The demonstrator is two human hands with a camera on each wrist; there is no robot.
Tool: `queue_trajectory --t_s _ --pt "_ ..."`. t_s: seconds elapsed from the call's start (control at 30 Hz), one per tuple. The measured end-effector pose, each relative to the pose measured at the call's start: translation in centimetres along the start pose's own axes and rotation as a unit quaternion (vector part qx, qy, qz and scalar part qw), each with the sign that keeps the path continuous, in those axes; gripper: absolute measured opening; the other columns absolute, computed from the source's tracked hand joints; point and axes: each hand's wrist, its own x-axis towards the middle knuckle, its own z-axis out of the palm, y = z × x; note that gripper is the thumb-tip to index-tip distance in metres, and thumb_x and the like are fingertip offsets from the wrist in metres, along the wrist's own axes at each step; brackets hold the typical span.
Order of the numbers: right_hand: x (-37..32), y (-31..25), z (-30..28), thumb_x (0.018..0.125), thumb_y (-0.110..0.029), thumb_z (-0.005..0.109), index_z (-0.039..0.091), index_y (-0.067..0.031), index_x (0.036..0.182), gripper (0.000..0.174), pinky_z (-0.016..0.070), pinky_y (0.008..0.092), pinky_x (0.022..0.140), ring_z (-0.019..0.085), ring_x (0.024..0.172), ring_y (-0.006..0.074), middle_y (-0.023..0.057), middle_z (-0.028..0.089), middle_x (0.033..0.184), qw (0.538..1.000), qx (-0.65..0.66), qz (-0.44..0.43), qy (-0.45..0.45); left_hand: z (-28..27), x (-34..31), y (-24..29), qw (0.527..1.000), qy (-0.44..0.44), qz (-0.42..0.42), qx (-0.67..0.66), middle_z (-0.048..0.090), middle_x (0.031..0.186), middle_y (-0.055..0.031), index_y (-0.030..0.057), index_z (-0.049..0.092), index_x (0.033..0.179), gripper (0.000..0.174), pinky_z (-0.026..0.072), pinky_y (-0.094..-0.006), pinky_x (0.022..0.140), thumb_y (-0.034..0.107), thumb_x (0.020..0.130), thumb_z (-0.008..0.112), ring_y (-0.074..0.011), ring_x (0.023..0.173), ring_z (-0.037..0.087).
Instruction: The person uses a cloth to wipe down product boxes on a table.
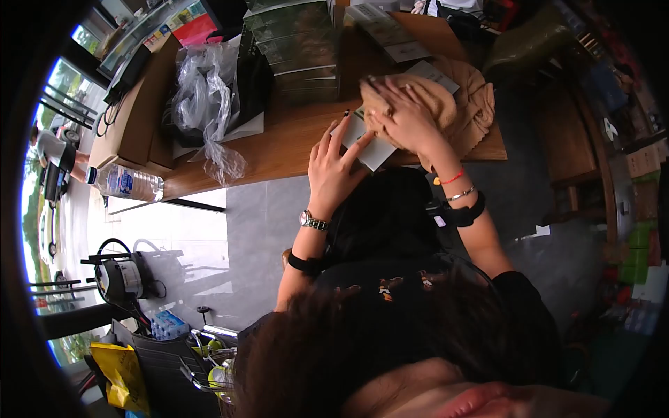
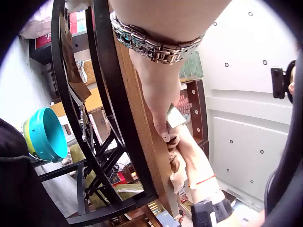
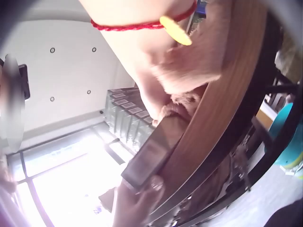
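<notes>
A flat box with a pale face [image 1: 377, 155] lies at the table's near edge; its dark side [image 3: 154, 151] shows in the right wrist view. My left hand [image 1: 333, 167] holds the box's left end between thumb and index finger, the other fingers spread. On top, my right hand [image 1: 411, 122] presses a bunched tan cloth [image 1: 440, 104] against the box with fingers extended. More of the cloth [image 3: 194, 66] hangs beside my right wrist. The left wrist view shows my left hand [image 2: 158, 94] by the box [image 2: 176, 116], partly hiding the cloth [image 2: 177, 172].
Stacked wrapped boxes [image 1: 298, 52] stand behind the hands, with another flat box [image 1: 390, 35] to their right. Clear plastic wrapping [image 1: 205, 97], a cardboard box [image 1: 136, 118] and a water bottle [image 1: 129, 182] are at left. The wooden table's edge [image 1: 261, 167] runs close in front of me.
</notes>
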Motion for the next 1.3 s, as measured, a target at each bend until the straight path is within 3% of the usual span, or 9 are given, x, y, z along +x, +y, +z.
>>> queue_trajectory --t_s 0.17,0.3,0.47,0.7,0.87,1.03,1.1,1.2,1.3 --pt "-1.2 -1.8 -2.2 0.094 -0.043 0.051 0.045 -0.0187 0.143 0.055 0.0264 0.0436 0.115 0.040 0.137 0.0256 0.0056 0.048 0.145 0.993 0.106 -0.011 -0.048 0.5 -0.5 -0.2 1.000 0.009 0.013 -0.001 0.047 0.143 -0.0058 0.0310 0.062 0.124 0.067 0.0439 -0.0409 0.096 0.019 0.061 0.079 -0.0283 0.128 0.049" --pt "-0.2 6.3 -2.3 0.094 -0.049 0.052 0.044 -0.0151 0.144 0.061 0.0270 0.0438 0.115 0.040 0.136 0.0315 0.0150 0.043 0.147 0.977 0.105 0.185 0.000 0.2 -0.3 0.2 1.000 0.011 0.010 0.000 0.046 0.144 -0.0057 0.0311 0.061 0.125 0.067 0.0438 -0.0409 0.096 0.019 0.063 0.080 -0.0288 0.128 0.048" --pt "-1.0 11.2 -0.9 0.095 -0.054 0.046 0.037 -0.0111 0.147 0.068 0.0233 0.0440 0.116 0.035 0.138 0.0324 0.0208 0.039 0.147 0.978 -0.048 0.164 0.117 0.8 -0.7 0.0 1.000 0.011 0.007 0.005 0.046 0.144 -0.0057 0.0317 0.059 0.127 0.069 0.0433 -0.0419 0.097 0.020 0.063 0.080 -0.0288 0.129 0.048" --pt "-2.0 -2.7 -2.5 0.096 -0.047 0.047 0.039 -0.0199 0.147 0.059 0.0218 0.0441 0.117 0.039 0.137 0.0290 0.0088 0.046 0.146 0.999 -0.010 0.040 -0.026 0.2 -0.2 0.5 1.000 -0.015 0.000 -0.014 0.042 0.148 -0.0090 0.0247 0.060 0.122 0.065 0.0416 -0.0447 0.099 0.015 0.061 0.079 -0.0336 0.134 0.042" --pt "-1.0 -2.7 -1.6 0.093 -0.043 0.052 0.049 -0.0185 0.141 0.054 0.0274 0.0411 0.115 0.044 0.134 0.0269 0.0090 0.052 0.140 0.993 0.113 -0.031 -0.019 0.0 0.1 0.4 1.000 -0.007 0.009 -0.008 0.040 0.149 -0.0091 0.0187 0.061 0.118 0.060 0.0395 -0.0473 0.103 0.012 0.061 0.077 -0.0354 0.137 0.038" --pt "0.2 8.1 -0.8 0.096 -0.043 0.049 0.052 -0.0151 0.137 0.050 0.0336 0.0412 0.109 0.046 0.128 0.0352 0.0184 0.055 0.133 0.986 -0.047 0.129 0.099 -0.4 0.1 0.2 0.995 -0.033 0.083 0.033 0.051 0.140 -0.0047 0.0139 0.061 0.118 0.056 0.0365 -0.0493 0.108 0.007 0.064 0.074 -0.0278 0.135 0.042" --pt "1.2 11.4 -4.6 0.095 -0.042 0.046 0.060 -0.0013 0.125 0.052 0.0449 0.0429 0.097 0.058 0.117 0.0355 0.0222 0.060 0.125 0.902 0.075 0.417 -0.084 -0.4 0.2 0.2 0.996 -0.008 0.064 -0.054 0.057 0.134 -0.0015 0.0114 0.061 0.119 0.056 0.0358 -0.0476 0.110 0.004 0.064 0.072 -0.0231 0.134 0.044" --pt "-0.6 23.3 -2.3 0.097 -0.040 0.041 0.061 0.0030 0.119 0.053 0.0455 0.0362 0.094 0.059 0.116 0.0297 0.0242 0.061 0.123 0.874 0.312 0.324 0.183 -1.6 0.8 0.5 0.985 0.035 -0.024 -0.168 0.067 0.115 -0.0091 0.0079 0.059 0.120 0.050 0.0505 -0.0385 0.092 0.010 0.073 0.076 -0.0281 0.109 0.063" --pt "0.1 11.6 -7.6 0.098 -0.040 0.041 0.059 0.0050 0.120 0.053 0.0431 0.0355 0.097 0.056 0.119 0.0325 0.0232 0.060 0.126 0.899 0.315 0.239 0.190 -1.2 2.1 0.6 0.957 0.067 -0.081 -0.270 0.072 0.092 -0.0145 0.0036 0.058 0.117 0.044 0.0551 -0.0335 0.070 0.016 0.080 0.077 -0.0306 0.084 0.071"
